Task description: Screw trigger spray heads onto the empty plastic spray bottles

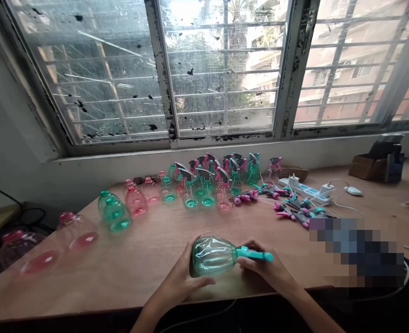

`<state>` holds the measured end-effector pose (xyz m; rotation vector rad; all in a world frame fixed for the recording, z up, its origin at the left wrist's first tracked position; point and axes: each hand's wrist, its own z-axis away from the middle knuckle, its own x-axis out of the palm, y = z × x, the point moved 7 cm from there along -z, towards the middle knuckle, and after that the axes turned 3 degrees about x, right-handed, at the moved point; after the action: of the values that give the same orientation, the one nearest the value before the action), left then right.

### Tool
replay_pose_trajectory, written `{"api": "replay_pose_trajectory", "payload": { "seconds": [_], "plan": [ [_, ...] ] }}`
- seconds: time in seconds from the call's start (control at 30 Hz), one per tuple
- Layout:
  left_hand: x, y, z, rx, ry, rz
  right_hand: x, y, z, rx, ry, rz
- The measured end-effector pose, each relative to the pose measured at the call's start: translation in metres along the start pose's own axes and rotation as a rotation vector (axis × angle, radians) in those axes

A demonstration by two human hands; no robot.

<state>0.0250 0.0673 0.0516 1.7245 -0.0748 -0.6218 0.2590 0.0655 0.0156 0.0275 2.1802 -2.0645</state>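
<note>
In the head view, the left hand [178, 275] is cupping the ribbed body of a green plastic spray bottle [213, 256] from below and behind, its fingers wrapping over the near side, while the right hand [263, 268] is closed around the bottle's neck and a teal trigger sprayer head [255, 253]. The bottle is lying tilted on its side, held just above the near edge of a wooden surface [163, 247], with its sprayer pointing toward the right. Farther along the surface, a cluster of upright teal and pink spray bottles [206, 185] is standing against the window ledge, their trigger heads fitted. Two teal bottle bodies [114, 215] and several pink bottle bodies [135, 201] are resting to the left, well apart from the hands. Loose pink and teal trigger sprayers [294, 208] are lying in a heap to the right, beside a white power strip [310, 190]. A white computer mouse [353, 190] and a cardboard box [374, 167] are sitting beyond them, below a barred window [225, 69], and a pixelated patch [357, 252] is hiding part of the right side.
</note>
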Motion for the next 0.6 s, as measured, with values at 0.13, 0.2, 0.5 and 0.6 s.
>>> {"api": "replay_pose_trajectory", "payload": {
  "seconds": [0.13,0.2,0.5,0.6],
  "plan": [
    [0.0000,0.0006,0.0015,-0.007,-0.009,-0.020,-0.0004,0.0089,-0.0012,0.024,-0.019,-0.019],
    [0.0002,-0.0006,0.0016,-0.006,-0.015,-0.034,0.0003,0.0100,-0.0012,0.035,-0.023,-0.044],
    [-0.0010,-0.0033,0.0016,0.036,0.015,-0.012,0.0006,0.0024,0.0009,0.019,-0.014,-0.108],
    [-0.0014,-0.0055,0.0020,0.022,0.037,0.001,-0.0012,0.0019,0.0005,0.017,0.000,-0.102]
  ]
}}
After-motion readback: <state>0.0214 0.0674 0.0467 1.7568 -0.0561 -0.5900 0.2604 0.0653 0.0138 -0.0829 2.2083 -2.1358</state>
